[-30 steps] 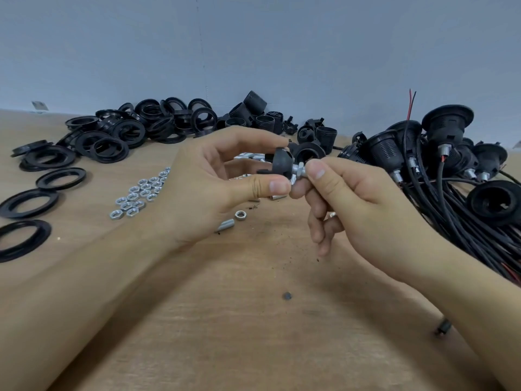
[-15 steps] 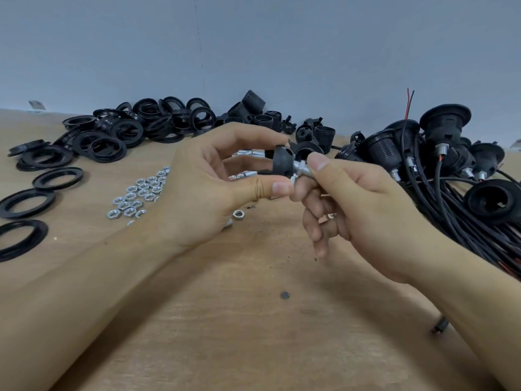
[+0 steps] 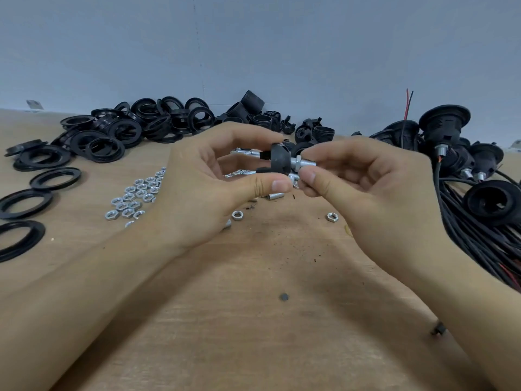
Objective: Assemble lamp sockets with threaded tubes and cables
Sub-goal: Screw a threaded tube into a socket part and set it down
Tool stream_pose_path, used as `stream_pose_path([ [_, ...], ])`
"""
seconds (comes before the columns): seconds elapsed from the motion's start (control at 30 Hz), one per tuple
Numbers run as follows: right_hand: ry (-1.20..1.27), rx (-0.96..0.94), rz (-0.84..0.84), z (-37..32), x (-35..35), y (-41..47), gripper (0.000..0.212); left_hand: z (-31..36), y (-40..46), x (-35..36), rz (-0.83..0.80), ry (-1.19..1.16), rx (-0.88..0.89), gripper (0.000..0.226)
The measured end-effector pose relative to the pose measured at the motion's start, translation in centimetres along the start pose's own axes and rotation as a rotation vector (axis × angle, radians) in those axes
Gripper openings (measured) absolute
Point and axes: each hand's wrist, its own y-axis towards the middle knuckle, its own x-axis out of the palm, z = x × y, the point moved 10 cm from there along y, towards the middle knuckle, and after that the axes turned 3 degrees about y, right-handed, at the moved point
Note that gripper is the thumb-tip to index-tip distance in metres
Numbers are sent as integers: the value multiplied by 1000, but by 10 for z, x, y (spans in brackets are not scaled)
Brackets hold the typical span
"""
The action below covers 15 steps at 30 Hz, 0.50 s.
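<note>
Your right hand point(image 3: 363, 190) has rolled since a moment ago, thumb now under the silver nut point(image 3: 298, 162) and forefinger above, while your left keeps its grip on the black socket cap point(image 3: 280, 160).
Largest first: the wooden worktop point(image 3: 253, 320) carries a bundle of black cables with finished sockets point(image 3: 479, 198) along its right edge and a heap of black rings point(image 3: 118, 131) toward its far left corner. Your left hand point(image 3: 203, 190) pinches the cap between thumb and forefinger, raised above the worktop's middle. Your right-hand fingers are clamped on the nut, which sits on the threaded tube point(image 3: 307, 162) sticking out of the cap toward the right. Loose nuts point(image 3: 132, 196) lie in a cluster left of your left hand, with two single ones nearer the middle.
</note>
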Motion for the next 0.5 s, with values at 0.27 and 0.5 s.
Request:
stream_pose_path([
  [0.27,-106,-50,-54,-8,1,0,9,2,0,0,-26,-8,-5,44],
  [0.5,-55,213,-82,20,6,-3,53,0,-3,4,0,45,-3,43],
])
